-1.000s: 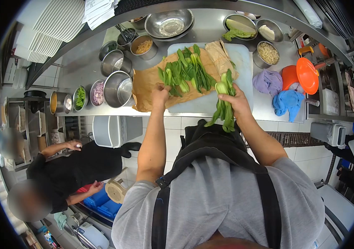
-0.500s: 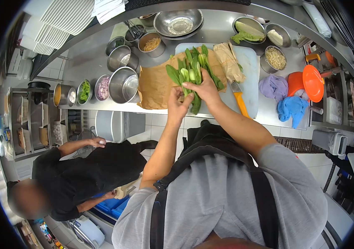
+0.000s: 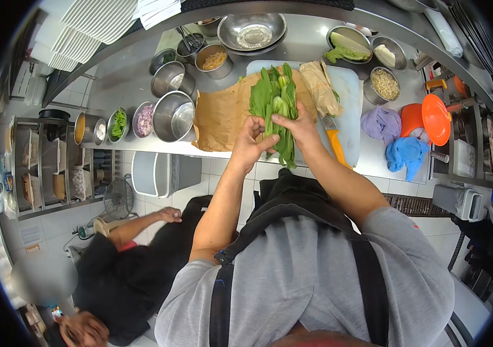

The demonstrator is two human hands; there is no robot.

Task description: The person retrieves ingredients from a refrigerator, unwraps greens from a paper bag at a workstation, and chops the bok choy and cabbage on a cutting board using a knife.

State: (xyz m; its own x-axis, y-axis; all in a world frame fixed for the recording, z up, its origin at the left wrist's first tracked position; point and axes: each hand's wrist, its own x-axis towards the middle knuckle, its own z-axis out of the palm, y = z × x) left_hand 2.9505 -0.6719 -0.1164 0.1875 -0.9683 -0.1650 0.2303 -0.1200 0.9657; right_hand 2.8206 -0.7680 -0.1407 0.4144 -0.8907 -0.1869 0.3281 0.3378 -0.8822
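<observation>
"Two hands at work, both on the greens?"

"Yes. The left hand [image 3: 253, 143] and the right hand [image 3: 301, 128] are both closed around the bok choy [image 3: 281, 107], one from either side."

"How do the fingers sit?"

"On the right, the thumb lies across the front of the bunch. On the left, the fingers curl in and the thumb points across the lower leaves."

"And where is the bunch itself?"

"In front of the person, over the brown paper [image 3: 214, 118], leaves toward the back of the counter. Its lower end reaches toward the counter's front edge. I can't tell how much of it rests on the paper."

"What's beside it?"

"To the right, the white cutting board [image 3: 348, 95] shows from under the paper. A folded brown packet [image 3: 320, 87] lies on it, and just in front of that a knife with a yellow handle [image 3: 335, 144], angled toward the person."

"Further out?"

"A large steel bowl [image 3: 165, 121] stands left of the paper. Past the board on the right lie a purple cloth [image 3: 381, 124] and a blue cloth [image 3: 405, 156]."

"Anybody nearby?"

"One co-worker [image 3: 142, 277] in black, at the left, well apart from the greens."
</observation>
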